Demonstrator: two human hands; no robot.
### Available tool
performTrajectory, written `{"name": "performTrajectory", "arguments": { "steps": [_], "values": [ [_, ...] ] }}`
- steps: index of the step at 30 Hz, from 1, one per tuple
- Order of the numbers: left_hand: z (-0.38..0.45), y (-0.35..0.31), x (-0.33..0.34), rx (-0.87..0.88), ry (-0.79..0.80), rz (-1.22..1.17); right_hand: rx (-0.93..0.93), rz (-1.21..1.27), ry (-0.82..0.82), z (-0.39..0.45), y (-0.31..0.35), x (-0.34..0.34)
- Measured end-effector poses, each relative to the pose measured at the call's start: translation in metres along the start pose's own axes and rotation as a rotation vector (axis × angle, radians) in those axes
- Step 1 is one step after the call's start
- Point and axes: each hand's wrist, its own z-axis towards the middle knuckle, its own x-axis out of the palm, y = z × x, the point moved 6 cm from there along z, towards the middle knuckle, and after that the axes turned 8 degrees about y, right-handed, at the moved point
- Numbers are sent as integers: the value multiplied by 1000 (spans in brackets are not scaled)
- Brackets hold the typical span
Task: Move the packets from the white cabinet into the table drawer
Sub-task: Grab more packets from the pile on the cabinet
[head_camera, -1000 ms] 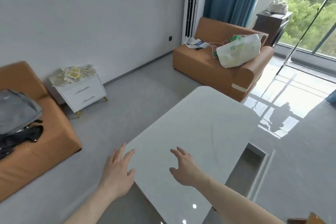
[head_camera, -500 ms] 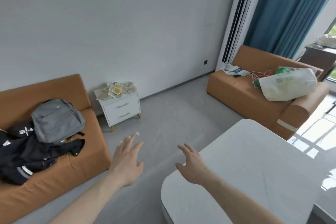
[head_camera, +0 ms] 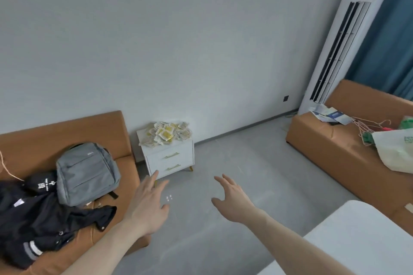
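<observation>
Both hands out in front, held over the grey floor, holding nothing. Left hand (head_camera: 148, 204) has fingers straight and spread, tips in line w/ the lower front of the small white two-drawer cabinet (head_camera: 169, 158) but not touching it as far as I can tell. Right hand (head_camera: 232, 200) is relaxed, fingers loosely apart, well to the right of the cabinet.

Task items: a heap of small white-and-yellow foil packets (head_camera: 166, 134) sits on top of the cabinet, approx. a couple dozen; too jumbled and small to count exactly. Cabinet has 2 drawers, each w/ 1 gold bar handle, both closed, and stands against the wall just beside the left orange sofa (head_camera: 67, 134).

2 orange sofas total. Left one carries 1 grey fabric backpack (head_camera: 87, 174) and 1 black jacket (head_camera: 44, 219). Right orange sofa (head_camera: 335, 152) carries 1 white plastic bag (head_camera: 395, 152), some papers, thin wire hangers. 1 tall white floor-standing air conditioner (head_camera: 344, 40) behind it, blue curtain (head_camera: 391, 40) at the edge. A corner of the white glossy surface (head_camera: 357, 241) shows bottom right; its drawer isn't in view.
</observation>
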Motion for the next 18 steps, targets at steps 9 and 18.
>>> {"name": "performTrajectory", "arguments": {
  "steps": [9,18],
  "values": [
    [137,95,-64,-28,-45,-10,-50,-25,-8,170,68,-32],
    [279,183,-98,-45,93,3,13,26,-22,297,106,-37]
  ]
}}
